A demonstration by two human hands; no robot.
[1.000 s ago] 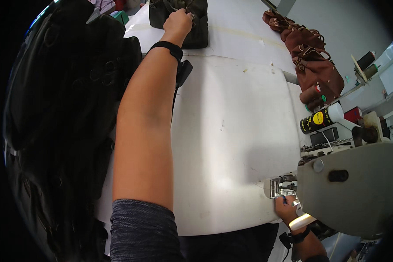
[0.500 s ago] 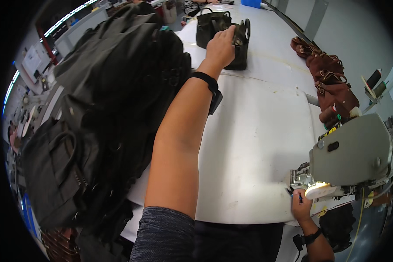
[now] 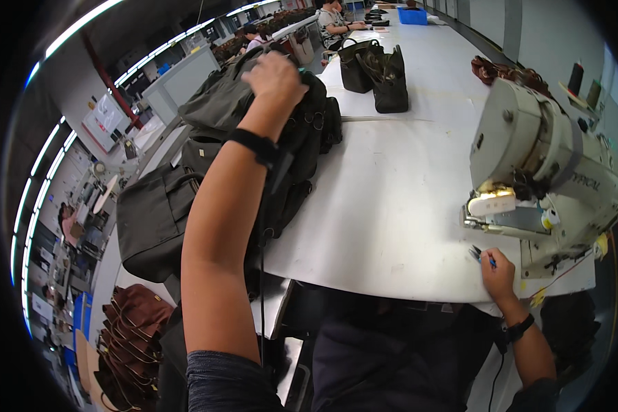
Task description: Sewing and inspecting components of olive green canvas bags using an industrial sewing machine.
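Observation:
My left hand point(image 3: 275, 77) is over the top of a pile of dark green fabric bags point(image 3: 216, 103) on the left. Its fingers are spread and slightly blurred, with nothing seen in them. Whether they touch the top bag, I cannot tell. My right hand point(image 3: 499, 276) rests low on the white table point(image 3: 384, 226), closed around small thread snips point(image 3: 476, 253) with a bit of blue showing. Just beyond it is the sewing machine's lit needle area. Two small dark green handbags point(image 3: 390, 86) stand upright at the far middle, apart from both hands.
A beige sewing machine point(image 3: 515, 137) takes up the right side. Behind it lie brown bags point(image 3: 505, 72) along the wall. More brown bags point(image 3: 134, 329) are stacked low at the left. A blue bin point(image 3: 412, 15) and a seated person point(image 3: 333, 24) are at the far end.
My left hand has left the small handbags and swung left to the bag pile. My right hand still grips the snips. The view has tilted up and shifted.

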